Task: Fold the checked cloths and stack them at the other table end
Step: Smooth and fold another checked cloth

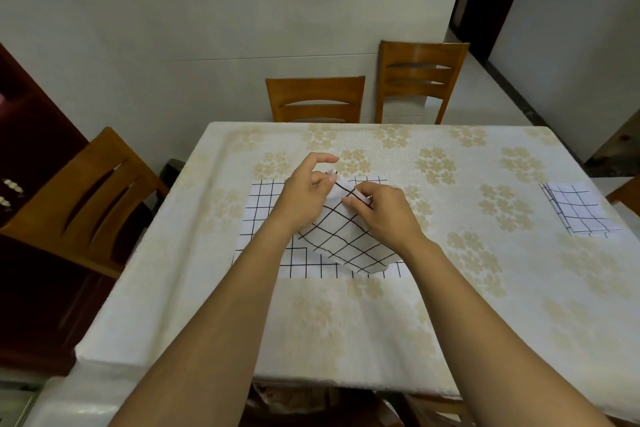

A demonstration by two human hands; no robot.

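A white cloth with a black check (343, 239) is lifted off the table's middle, hanging as a diamond from its top corner. My left hand (308, 194) pinches that corner between thumb and fingers, forefinger raised. My right hand (377, 208) pinches the cloth's edge just right of the corner. Under it lies a pile of flat checked cloths (263, 215), spread out. A folded checked cloth (578, 210) rests at the table's right end.
The table (346, 322) wears a cream cover with pale flower prints. Two wooden chairs (317, 99) stand at the far side, another chair (90, 191) at the left. A dark cabinet (31, 135) stands at the far left.
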